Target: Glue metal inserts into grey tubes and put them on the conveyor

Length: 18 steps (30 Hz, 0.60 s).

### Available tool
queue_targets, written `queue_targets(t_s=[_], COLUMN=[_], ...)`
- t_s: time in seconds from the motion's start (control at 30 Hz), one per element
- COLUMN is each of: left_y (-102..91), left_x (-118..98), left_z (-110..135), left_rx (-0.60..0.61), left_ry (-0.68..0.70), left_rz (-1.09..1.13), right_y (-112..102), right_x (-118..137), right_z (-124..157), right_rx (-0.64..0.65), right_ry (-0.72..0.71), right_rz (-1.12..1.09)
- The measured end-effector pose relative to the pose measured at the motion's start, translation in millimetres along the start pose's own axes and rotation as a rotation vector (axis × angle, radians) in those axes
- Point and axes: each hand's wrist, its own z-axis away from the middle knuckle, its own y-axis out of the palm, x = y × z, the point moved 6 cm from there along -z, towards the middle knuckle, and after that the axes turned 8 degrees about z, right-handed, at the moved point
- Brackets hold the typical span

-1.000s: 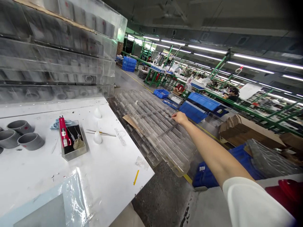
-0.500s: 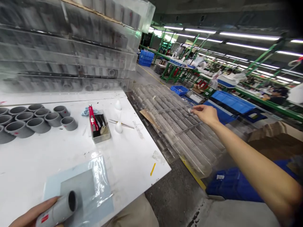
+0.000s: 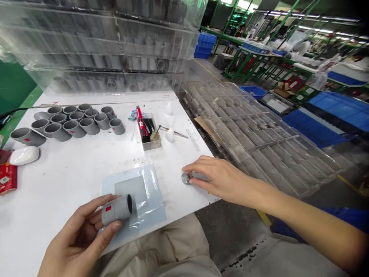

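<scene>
"Gray tube (image 3: 117,211): how does it sit in the person's left grip (image 3: 73,236)?"

"Between thumb and fingers, and the grip is clamped on it. The thumb lies against the near side, the forefinger runs along the far side, and the other fingers curl in by the back end."

"Which way does it point?"

"Nearly level, with the dark open mouth facing right, beyond the fingertips, and the back end toward the palm. A red mark (image 3: 108,209) shows on its side, between thumb and forefinger."

"And what lies beneath it?"

"A light-blue mat (image 3: 158,188) on the white worktop (image 3: 72,169). The tube is over its left part; whether the two touch cannot be told."

"What about the right grip (image 3: 213,175)?"

"Its thumb and fingers are closed on a small gray piece (image 3: 186,178), rounded and shiny at the end, to the right of the mat. The piece sits right at the fingertips, well apart from the tube. The hand hides the rest of it."

"Anything else close by?"

"A metal tray (image 3: 152,145) with a red-handled tool (image 3: 141,122) stands beyond the mat, and more gray tubes (image 3: 89,127) stand in a cluster farther left."
</scene>
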Motion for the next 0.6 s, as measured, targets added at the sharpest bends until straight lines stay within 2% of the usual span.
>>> queue_targets(t_s=[0.1,0.23,0.4,0.53,0.6], left_y=[0.0,-4.9,3.0,9.8,10.9], left_x=[-3.9,-0.7,-6.5,-12.3,-11.5], left_z=[0.9,-3.4,-4.4,-1.9,-0.9], left_rx=[-0.027,0.009,0.073,0.058,0.068], left_ry=[0.032,0.085,0.119,0.074,0.027], left_rz=[-0.025,-0.102,0.030,0.085,0.132], right_y=[-4.9,-4.0,6.5,6.2,2.0], right_x=[-4.4,1.3,8.1,11.5,17.9], right_z=[3.3,7.3,2.1,-4.3,-8.3], right_rx=[-0.011,0.016,0.041,0.014,-0.045], right_ry=[-0.005,-0.041,-0.082,-0.105,-0.096], right_rz=[-0.016,0.052,0.191,0.224,0.189])
